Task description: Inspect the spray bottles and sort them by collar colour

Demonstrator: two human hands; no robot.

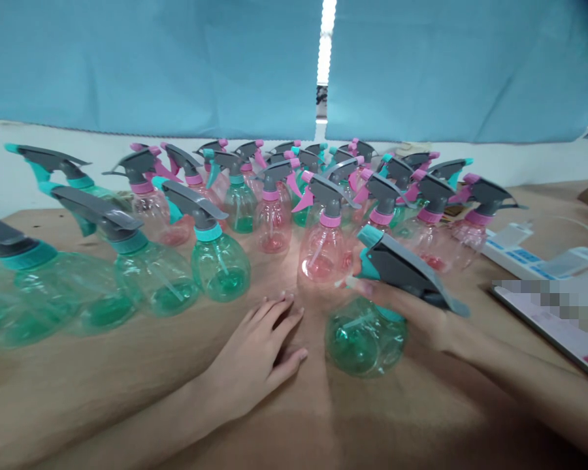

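Observation:
My right hand [396, 303] is closed around the neck of a green spray bottle [365, 343], below its grey and teal trigger head. The bottle is tilted, its head leaning right and its base toward me. Flat on the wooden table rests my left hand [259, 346], empty, with the fingers apart. Just beyond it stands a green spray bottle [220, 271] with a teal collar. A pink spray bottle [323, 251] stands behind the one I hold.
Several more green and pink spray bottles [272, 225] crowd the back and left of the table [186, 405]. At right lie a white power strip [519, 251] with plugs and a flat, partly blurred item [563, 333]. A blue curtain [151, 65] hangs behind.

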